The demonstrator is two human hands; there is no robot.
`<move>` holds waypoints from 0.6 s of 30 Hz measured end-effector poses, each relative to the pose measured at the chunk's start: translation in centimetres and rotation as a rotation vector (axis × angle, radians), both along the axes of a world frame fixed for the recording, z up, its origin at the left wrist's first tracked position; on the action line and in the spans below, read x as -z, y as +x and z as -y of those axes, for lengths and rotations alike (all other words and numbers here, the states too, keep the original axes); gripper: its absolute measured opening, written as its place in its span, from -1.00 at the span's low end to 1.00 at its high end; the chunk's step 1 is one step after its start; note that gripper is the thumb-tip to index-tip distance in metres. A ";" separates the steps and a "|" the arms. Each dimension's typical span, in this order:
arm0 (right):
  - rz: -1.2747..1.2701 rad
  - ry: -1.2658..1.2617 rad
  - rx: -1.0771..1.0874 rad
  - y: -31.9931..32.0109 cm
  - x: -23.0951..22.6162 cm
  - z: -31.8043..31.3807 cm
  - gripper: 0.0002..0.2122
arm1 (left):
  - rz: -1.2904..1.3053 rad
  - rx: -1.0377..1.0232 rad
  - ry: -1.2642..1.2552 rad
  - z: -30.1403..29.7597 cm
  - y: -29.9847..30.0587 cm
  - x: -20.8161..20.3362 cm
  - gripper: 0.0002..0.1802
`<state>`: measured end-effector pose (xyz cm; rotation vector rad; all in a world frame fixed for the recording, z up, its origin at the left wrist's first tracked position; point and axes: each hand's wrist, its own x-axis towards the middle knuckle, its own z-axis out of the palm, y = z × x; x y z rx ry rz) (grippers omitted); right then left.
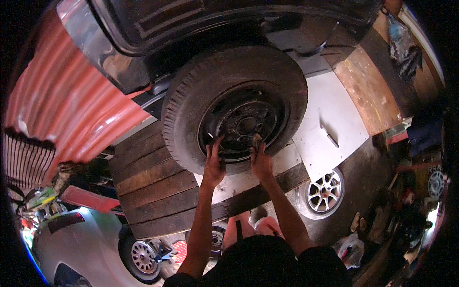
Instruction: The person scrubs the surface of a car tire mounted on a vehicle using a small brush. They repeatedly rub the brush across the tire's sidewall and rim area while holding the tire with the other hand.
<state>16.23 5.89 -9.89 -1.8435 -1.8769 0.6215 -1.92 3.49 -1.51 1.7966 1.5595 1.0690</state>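
Note:
A large black tyre on a dark steel wheel (246, 125) leans back on the bench in front of me. My left hand (215, 165) is at the lower left of the rim, fingers stretched upward and apart, the tips against the dark wheel face. At the lower right of the rim, the fingers of my right hand (261, 162) close around a small brownish thing (256, 139) that I cannot make out. Shadow hides part of the wheel's inside and the exact contact of both hands.
Wooden planks (153, 186) and a white sheet (334, 110) with a small rod (330, 137) lie under and beside the tyre. Behind it is a dark car body (158, 52). An alloy wheel (325, 193) stands at right; a silver car (81, 244) is at left.

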 end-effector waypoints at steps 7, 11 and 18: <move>-0.075 -0.107 0.037 0.3 -1.6 0.4 -0.39 | -0.003 0.022 -0.028 0.1 0.0 -0.3 -0.04; -0.300 0.075 -0.061 -1.0 -2.1 3.5 -0.37 | 0.045 0.010 0.004 0.3 0.4 0.5 -0.04; -0.233 0.014 -0.029 0.9 -0.3 1.1 -0.44 | 0.061 -0.004 0.042 0.6 0.5 -0.9 -0.02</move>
